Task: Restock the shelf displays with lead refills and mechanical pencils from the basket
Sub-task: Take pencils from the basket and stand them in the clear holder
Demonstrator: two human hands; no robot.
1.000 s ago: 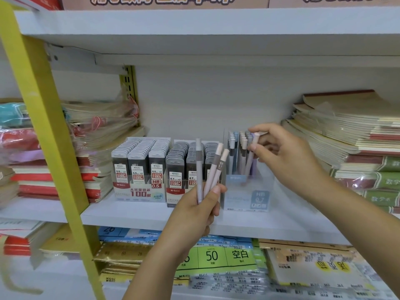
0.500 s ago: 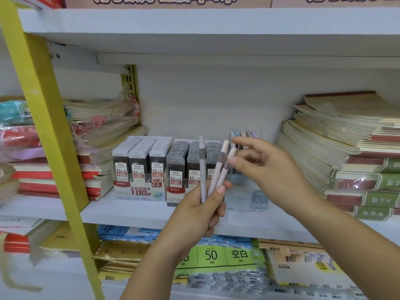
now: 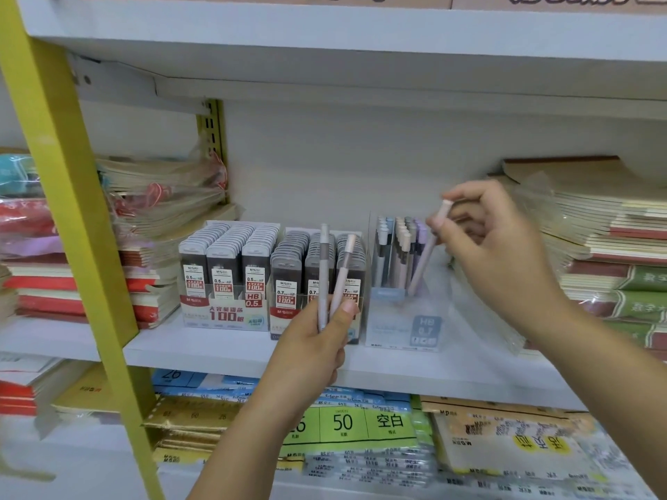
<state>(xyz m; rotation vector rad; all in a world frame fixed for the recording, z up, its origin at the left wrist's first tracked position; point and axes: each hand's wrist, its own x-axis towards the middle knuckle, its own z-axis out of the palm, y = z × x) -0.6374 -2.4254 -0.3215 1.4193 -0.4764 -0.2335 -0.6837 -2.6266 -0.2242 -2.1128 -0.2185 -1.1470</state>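
Two pencils (image 3: 323,268) left in left hand (image 3: 310,351); right hand (image 3: 505,254) took third pencil (image 3: 427,254).

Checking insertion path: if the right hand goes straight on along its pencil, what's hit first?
Likely the clear display box floor: the pink pencil in the right hand angles down into it, beside the standing pencils. Depth unclear.
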